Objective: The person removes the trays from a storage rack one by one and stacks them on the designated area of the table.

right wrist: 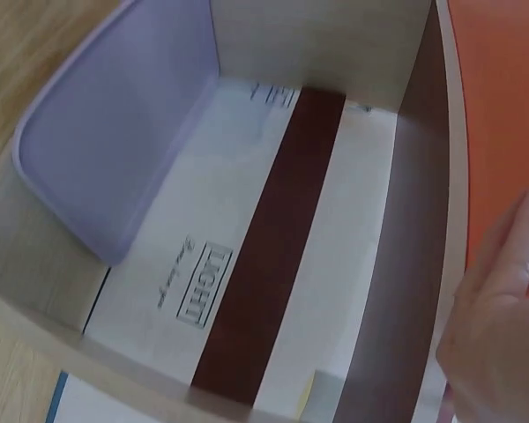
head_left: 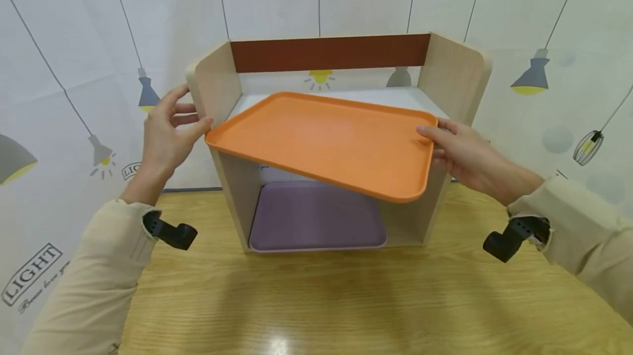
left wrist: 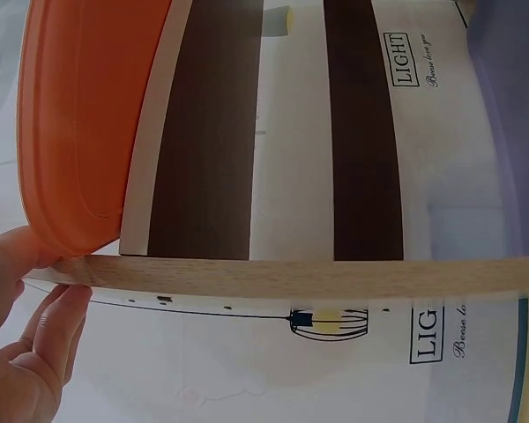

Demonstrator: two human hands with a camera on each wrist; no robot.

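Tray [head_left: 323, 143] pinched in the right hand [head_left: 465, 153] stretches toward the left hand [head_left: 170, 134], which grips the shelf [head_left: 216, 79] side; purple tray [head_left: 318, 217] lies below both hands

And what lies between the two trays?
Between the orange tray and the purple tray lie the shelf's upper board and, below it, open space; the right wrist view shows this.

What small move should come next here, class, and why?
Probably swing the right hand back, squaring the orange rectangular tray over the white upper shelf board: the tray's right end juts forward, while its left corner is at the pale wooden left panel.
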